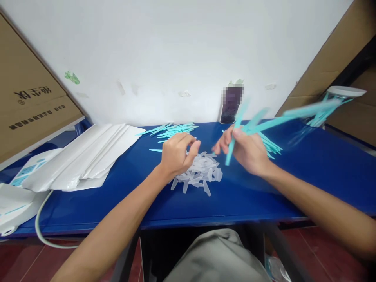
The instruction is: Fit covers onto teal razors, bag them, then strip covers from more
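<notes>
My right hand [246, 150] is closed around several turquoise sticks [264, 124], which fan out above it and blur at their ends. My left hand [179, 152] has its fingers curled at the upper left edge of a pile of small translucent caps [202, 170]; whether anything sits between thumb and fingers is hidden. Behind my left hand lies a loose heap of turquoise sticks [178, 129]. More turquoise sticks [270, 147] lie on the table just beyond my right hand.
White plastic bags [85, 156] cover the left of the blue table [241, 199], beside a white device [20, 211] with a cable. A phone [230, 107] leans on the wall. At the right stands a clear jar [321, 109] holding sticks. Cardboard boxes flank both sides.
</notes>
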Demonstrator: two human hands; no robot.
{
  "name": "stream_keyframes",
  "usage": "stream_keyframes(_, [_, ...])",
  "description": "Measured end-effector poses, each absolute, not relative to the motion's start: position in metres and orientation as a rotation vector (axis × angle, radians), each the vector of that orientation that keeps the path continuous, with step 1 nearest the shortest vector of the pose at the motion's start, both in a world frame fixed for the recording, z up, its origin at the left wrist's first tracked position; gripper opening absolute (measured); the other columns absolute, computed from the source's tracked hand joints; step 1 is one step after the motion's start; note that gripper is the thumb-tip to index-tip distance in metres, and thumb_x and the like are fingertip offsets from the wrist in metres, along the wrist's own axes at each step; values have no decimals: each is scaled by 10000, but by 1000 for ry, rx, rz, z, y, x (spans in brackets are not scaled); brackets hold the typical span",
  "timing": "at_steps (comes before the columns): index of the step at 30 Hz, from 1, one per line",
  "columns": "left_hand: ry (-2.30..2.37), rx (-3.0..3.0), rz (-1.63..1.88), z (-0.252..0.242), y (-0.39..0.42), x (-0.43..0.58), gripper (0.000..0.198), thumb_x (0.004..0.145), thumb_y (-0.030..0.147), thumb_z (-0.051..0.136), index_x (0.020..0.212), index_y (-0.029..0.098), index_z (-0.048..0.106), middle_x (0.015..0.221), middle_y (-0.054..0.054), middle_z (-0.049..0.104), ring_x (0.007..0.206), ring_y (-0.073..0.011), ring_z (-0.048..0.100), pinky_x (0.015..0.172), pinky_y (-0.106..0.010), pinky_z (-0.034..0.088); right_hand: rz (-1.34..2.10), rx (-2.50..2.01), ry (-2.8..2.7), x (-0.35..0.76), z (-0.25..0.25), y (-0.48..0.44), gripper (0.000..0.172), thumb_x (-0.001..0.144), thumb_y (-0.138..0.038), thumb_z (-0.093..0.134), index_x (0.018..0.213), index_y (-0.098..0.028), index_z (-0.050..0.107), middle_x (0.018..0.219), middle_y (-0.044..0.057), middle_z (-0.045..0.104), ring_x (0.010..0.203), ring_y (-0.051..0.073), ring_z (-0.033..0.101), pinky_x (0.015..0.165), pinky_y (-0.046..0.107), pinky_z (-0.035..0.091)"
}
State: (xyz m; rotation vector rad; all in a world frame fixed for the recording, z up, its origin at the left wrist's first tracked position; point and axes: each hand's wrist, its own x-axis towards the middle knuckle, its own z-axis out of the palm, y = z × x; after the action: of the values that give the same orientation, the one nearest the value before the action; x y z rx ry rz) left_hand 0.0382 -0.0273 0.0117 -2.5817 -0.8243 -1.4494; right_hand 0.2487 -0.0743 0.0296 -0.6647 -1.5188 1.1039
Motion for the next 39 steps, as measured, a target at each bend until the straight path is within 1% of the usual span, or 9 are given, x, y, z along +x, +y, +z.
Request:
stream_keyframes(2, [-790,-2588,-1613,12,-26,34,427,1052,441,343,840,170,595,700,-35,613,659,-156,558,648,-312,416,1444,-700,-1634,254,35,-76,394,1013,-492,491,762,-190,527,572,-34,440,534,127,510,573,294,486])
stream_keyframes(4, [-700,-2642,-1816,11,-29,36,433,1053,488,340,827,182,548,630,10,510,560,-124,465,572,-291,363,1666,-760,-1760,255,36,-79,428,1010,-507,490,743,-173,511,565,-50,380,477,83,376,470,239,348])
stream_keyframes(7, [-573,-2766,-2010,7,-36,42,489,1059,520,328,700,201,421,566,44,363,478,-94,329,497,-284,270,1747,-808,-1868,250,32,-81,460,1002,-548,488,765,-156,523,581,-63,330,505,64,300,466,216,263])
stream_keyframes(11, [-666,-2938,-1915,6,-40,44,515,1077,479,314,642,203,297,559,49,280,486,-89,257,497,-290,213,1667,-864,-1957,247,29,-81,472,1018,-558,450,841,-139,575,579,-67,338,520,67,313,481,215,296])
stream_keyframes(19, [-810,-3287,-1612,15,-46,49,546,1058,516,367,623,190,423,557,32,410,514,-97,342,529,-276,299,1667,-899,-1997,252,30,-79,467,1025,-602,391,939,-166,534,587,-74,360,507,68,310,475,215,314])
stream_keyframes(26, [-1263,-2490,-2216,21,-4,8,604,1014,620,385,575,208,426,516,19,423,488,-113,396,497,-279,333,1363,-1033,-1936,269,23,-64,485,1013,-588,442,933,-144,618,586,-65,359,491,67,332,460,220,275])
stream_keyframes(29, [-1320,-2521,-1938,22,9,-16,596,1020,595,387,579,202,469,511,10,449,500,-125,429,504,-282,327,1119,-1228,-1920,280,24,-57,497,1016,-581,435,954,-141,658,573,-58,370,491,73,342,473,232,268])
stream_keyframes(34, [-979,-2941,-984,11,-1,-7,498,1032,477,377,637,191,474,584,4,517,544,-131,448,554,-293,298,1036,-1278,-2023,276,26,-60,532,1032,-594,356,1005,-161,664,607,-39,396,520,102,381,524,255,322])
stream_keyframes(39, [-897,-2718,-1124,7,-8,11,489,936,659,467,753,206,476,633,9,535,559,-141,455,548,-286,310,487,-1476,-2339,269,23,-64,437,1057,-528,303,988,-194,576,736,31,568,639,158,490,626,288,319])
